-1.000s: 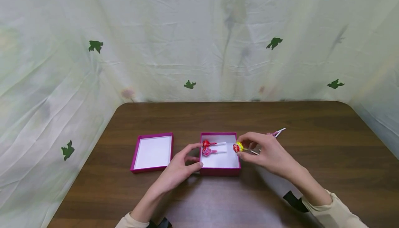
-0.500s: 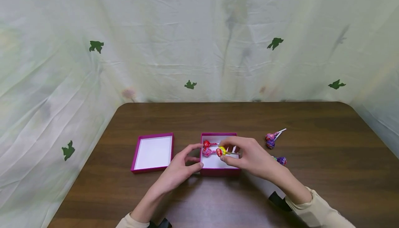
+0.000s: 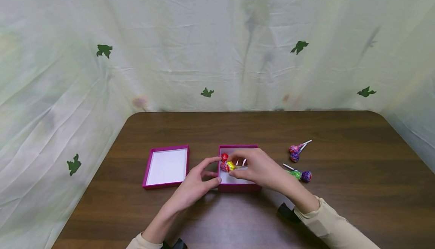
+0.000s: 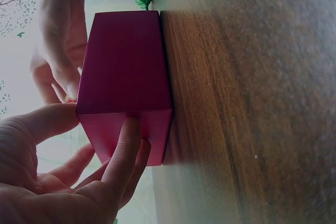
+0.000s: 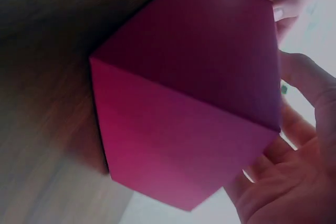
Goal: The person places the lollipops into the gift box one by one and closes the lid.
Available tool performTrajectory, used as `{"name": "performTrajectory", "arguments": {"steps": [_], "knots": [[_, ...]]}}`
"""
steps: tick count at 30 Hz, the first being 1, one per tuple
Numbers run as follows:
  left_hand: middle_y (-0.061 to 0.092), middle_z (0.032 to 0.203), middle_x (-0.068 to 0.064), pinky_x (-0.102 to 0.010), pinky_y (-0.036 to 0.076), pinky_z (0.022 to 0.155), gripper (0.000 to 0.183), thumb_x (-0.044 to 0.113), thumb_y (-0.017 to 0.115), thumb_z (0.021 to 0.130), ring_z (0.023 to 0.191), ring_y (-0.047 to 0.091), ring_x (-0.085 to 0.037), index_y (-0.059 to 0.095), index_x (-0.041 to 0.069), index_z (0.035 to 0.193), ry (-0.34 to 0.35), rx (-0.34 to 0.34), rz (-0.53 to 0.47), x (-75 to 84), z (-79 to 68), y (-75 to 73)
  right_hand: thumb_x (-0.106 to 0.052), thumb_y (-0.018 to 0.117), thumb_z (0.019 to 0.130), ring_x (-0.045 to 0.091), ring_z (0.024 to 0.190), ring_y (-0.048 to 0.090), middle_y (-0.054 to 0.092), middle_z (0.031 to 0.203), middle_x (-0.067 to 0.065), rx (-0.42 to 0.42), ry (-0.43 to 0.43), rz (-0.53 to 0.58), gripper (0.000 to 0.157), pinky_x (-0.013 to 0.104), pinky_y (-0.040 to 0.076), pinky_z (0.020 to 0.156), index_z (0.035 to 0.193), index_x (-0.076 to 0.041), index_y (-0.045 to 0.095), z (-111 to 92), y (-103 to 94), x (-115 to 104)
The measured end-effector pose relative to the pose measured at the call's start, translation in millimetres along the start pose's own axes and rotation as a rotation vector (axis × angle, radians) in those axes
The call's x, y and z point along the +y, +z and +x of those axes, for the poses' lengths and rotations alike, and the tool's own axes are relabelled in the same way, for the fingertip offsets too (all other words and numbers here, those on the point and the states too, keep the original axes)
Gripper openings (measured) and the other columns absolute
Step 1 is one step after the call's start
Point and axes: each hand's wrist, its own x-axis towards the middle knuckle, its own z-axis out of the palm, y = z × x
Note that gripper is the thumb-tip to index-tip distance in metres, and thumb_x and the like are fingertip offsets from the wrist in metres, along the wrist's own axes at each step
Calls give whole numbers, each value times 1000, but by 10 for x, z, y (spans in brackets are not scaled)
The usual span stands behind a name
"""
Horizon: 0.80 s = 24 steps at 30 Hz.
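Observation:
A magenta box (image 3: 239, 188) with a white inside stands on the table. My left hand (image 3: 197, 184) rests against its left side, fingertips on the wall and rim. In the left wrist view, two fingers lie nearly straight on the box's outer wall and the thumb touches a top corner. My right hand (image 3: 261, 167) reaches into the box and pinches a lollipop in a yellow and red wrapper (image 3: 230, 166). Beside it at the left wall are a red lollipop (image 3: 224, 156) and a pink one, mostly covered. My right fingers hide much of the box's interior.
A matching box lid (image 3: 168, 166), white side up, lies left of the box. To the right are pink (image 3: 293, 149) and purple (image 3: 294, 157) lollipops, with green (image 3: 295, 174) and dark purple (image 3: 306, 176) ones nearer me. A patterned cloth (image 3: 217, 45) hangs behind the table.
My right hand has moved left from the box's right edge, carrying the yellow and red lollipop to the others at the left wall. The left hand has stayed put.

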Motion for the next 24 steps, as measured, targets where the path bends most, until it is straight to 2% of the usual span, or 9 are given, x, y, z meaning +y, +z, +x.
{"name": "performTrajectory", "arguments": {"steps": [7,15,24], "knots": [[46,145,-7,-36,52,79,53,12,70,90,113,60,-27,52,19,140,-1,-13,-23,-11,0,0,-21,84,76,4,71,57,60,76,-16,-65,39,-83,21,25,48,63,91,-22,69,121,134,39],[45,146,-6,-37,51,81,54,16,72,90,114,60,-26,52,20,140,-5,-27,-34,-7,5,-1,-26,83,77,3,69,54,58,72,-18,-114,84,-166,16,26,45,62,88,-27,72,187,224,72],[48,144,-7,-38,52,81,54,16,72,90,114,60,-26,52,21,140,6,-21,-21,1,0,-7,-25,86,76,6,71,56,63,76,-15,-146,129,-152,19,30,46,66,89,-24,73,240,244,62]]}}
